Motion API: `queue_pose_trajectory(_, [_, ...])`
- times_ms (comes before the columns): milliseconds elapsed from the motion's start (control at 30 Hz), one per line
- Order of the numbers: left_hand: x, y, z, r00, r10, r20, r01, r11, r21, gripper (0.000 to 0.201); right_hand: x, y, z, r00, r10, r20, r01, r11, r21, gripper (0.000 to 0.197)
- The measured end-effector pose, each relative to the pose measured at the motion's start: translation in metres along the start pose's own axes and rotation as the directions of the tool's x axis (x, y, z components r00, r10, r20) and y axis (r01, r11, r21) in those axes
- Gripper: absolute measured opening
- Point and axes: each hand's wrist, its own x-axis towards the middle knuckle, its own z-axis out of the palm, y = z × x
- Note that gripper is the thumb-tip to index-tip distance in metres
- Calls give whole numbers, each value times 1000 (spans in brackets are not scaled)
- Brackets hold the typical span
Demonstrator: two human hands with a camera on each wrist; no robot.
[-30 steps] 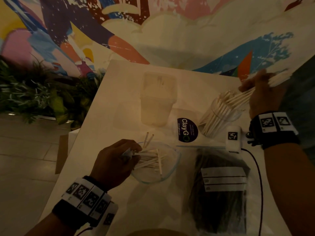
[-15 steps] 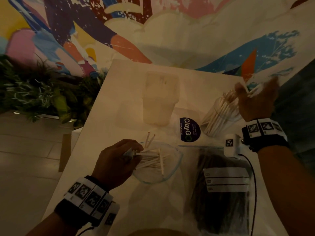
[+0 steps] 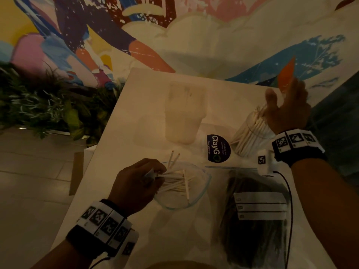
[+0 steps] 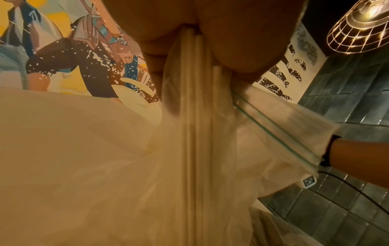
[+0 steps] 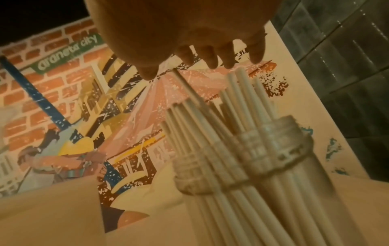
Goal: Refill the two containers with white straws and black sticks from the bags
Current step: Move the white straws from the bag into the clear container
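**Op:** White paper straws [image 3: 175,183] left in the clear zip-top plastic bag [image 3: 200,191]: a loose handful, lying crossed at the bag's mouth on the pale surface [image 3: 124,123]. My left hand [image 3: 134,185] is clenched on the bag's edge with a few straws pinched through it. My right hand [image 3: 287,109] is released, fingers spread, holding nothing, just above the straw tips in the clear ribbed plastic jar [image 3: 250,136].

**Obs:** And the black sticks?

**Op:** Untouched, I judge. They sit inside the second clear bag with the white label [image 3: 258,206], flat at near right. The frosted square container [image 3: 184,113] at the far centre looks unfilled.

**Obs:** How to do this step well?

**Op:** Square the remaining straws parallel before lifting; crossed ones will catch on the zip. Keep my left hand pinning the mouth wide. Drop each bunch end-first into the gap between standing straws, since the jar leans and is crowded.

**Obs:** Views?

**Op:** Head view gives the layout: both bags, both containers, the round dark sticker [image 3: 218,148] between them. It cannot resolve my left grip. Left wrist view does: straws [image 4: 195,116] run straight out between thumb and fingers, bag film [image 4: 273,126] bunched alongside. Right wrist view shows the fingertips [image 5: 208,58] clear of the straws [image 5: 238,103], not touching, and the jar's threaded rim [image 5: 242,149]. Neither wrist view shows the black sticks.
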Motion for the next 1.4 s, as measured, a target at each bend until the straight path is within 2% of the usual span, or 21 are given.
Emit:
queue_pose_trajectory(33, [0, 0, 0, 1000, 4, 2, -4, 1000, 1, 18, -1, -2, 0, 998, -40, -44, 40, 999, 12, 72])
queue_pose_trajectory(67, [1, 0, 0, 1000, 5, 3, -5, 1000, 1, 18, -1, -4, 0, 996, -89, -30, 89, 996, -1, 66])
queue_pose_trajectory(133, [2, 0, 0, 1000, 1, -1, -1, 1000, -4, 19, -4, -4, 5, 973, -127, 192, 157, 976, -149, 54])
queue_pose_trajectory(167, [2, 0, 0, 1000, -1, -3, 1, 1000, 0, 20, -6, -4, 6, 945, -82, 316, 162, 959, -234, 55])
queue_pose_trajectory(200, [3, 0, 0, 1000, -2, -1, 2, 1000, 8, 20, -7, -4, 6, 926, -32, 376, 148, 948, -283, 58])
queue_pose_trajectory(267, [4, 1, 0, 1000, -2, 3, 1, 1000, 27, 20, -8, -9, 0, 945, -10, 326, 112, 949, -296, 63])
queue_pose_trajectory(300, [4, 2, 0, 1000, 2, 4, -2, 999, 37, 19, -11, -13, -6, 966, -66, 251, 133, 956, -260, 65])
queue_pose_trajectory(367, [4, 2, 0, 1000, 12, 7, -12, 998, 64, 17, -27, -31, -19, 967, -224, 124, 230, 973, -36, 69])
queue_pose_trajectory(433, [3, 2, -1, 1000, -4, 4, 3, 997, 76, 21, -65, -55, -29, 940, -300, 163, 242, 922, 302, 60])
queue_pose_trajectory(500, [4, 1, 0, 999, -43, -9, 43, 998, 56, 29, -114, -76, -31, 857, -392, 335, 172, 830, 531, 53])
queue_pose_trajectory(567, [4, 1, 1, 998, -61, -15, 61, 998, 35, 39, -158, -86, -23, 716, -477, 510, 105, 796, 597, 62])
queue_pose_trajectory(600, [4, 2, 1, 998, -67, -11, 67, 997, 29, 43, -174, -87, -17, 643, -491, 588, 69, 802, 594, 65])
queue_pose_trajectory(633, [5, 2, 1, 997, -75, -3, 75, 997, 25, 47, -186, -88, -12, 594, -487, 641, 46, 815, 577, 66])
queue_pose_trajectory(733, [4, 3, 0, 994, -105, 33, 105, 994, 8, 58, -203, -88, -1, 498, -433, 752, 31, 875, 484, 77])
queue_pose_trajectory(800, [4, 5, -1, 989, -130, 64, 130, 991, -5, 61, -208, -86, 4, 440, -418, 795, 126, 905, 406, 93])
queue_pose_trajectory(900, [5, 8, -2, 980, -166, 113, 170, 985, -31, 70, -215, -84, 12, 442, -475, 761, 298, 878, 376, 114])
queue_pose_trajectory(1000, [5, 9, -8, 960, -183, 214, 202, 977, -73, 93, -218, -83, 20, 488, -527, 696, 371, 847, 380, 120])
queue_pose_trajectory(1100, [4, 12, -12, 944, -154, 293, 190, 977, -100, 107, -218, -90, 22, 547, -574, 609, 423, 818, 391, 107])
queue_pose_trajectory(1167, [3, 12, -12, 942, -126, 310, 163, 982, -95, 112, -217, -95, 27, 599, -625, 501, 453, 780, 432, 98])
queue_pose_trajectory(1267, [0, 8, -9, 956, -128, 263, 155, 984, -85, 103, -219, -96, 40, 643, -669, 373, 487, 733, 475, 93])
queue_pose_trajectory(1400, [-2, 4, -3, 973, -135, 185, 158, 981, -114, 100, -220, -100, 49, 668, -664, 336, 449, 720, 529, 75])
